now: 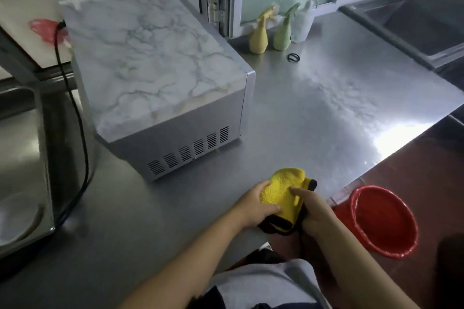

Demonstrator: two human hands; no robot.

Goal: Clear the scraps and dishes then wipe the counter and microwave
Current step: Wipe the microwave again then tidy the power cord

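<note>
Both hands, left (261, 204) and right (315, 211), are gripping a yellow cloth (283, 194) over the steel bench (313, 118), microwave (155, 63) far-left, seemingly a red basin (384, 221) sitting right.

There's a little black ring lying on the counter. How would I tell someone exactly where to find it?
Start at the marble-topped microwave on the steel counter and look right, towards the window. Three spray bottles stand there in a row: yellow, green and a pale one. The black ring lies flat just in front of the green bottle, the only small dark thing on that stretch.
</note>
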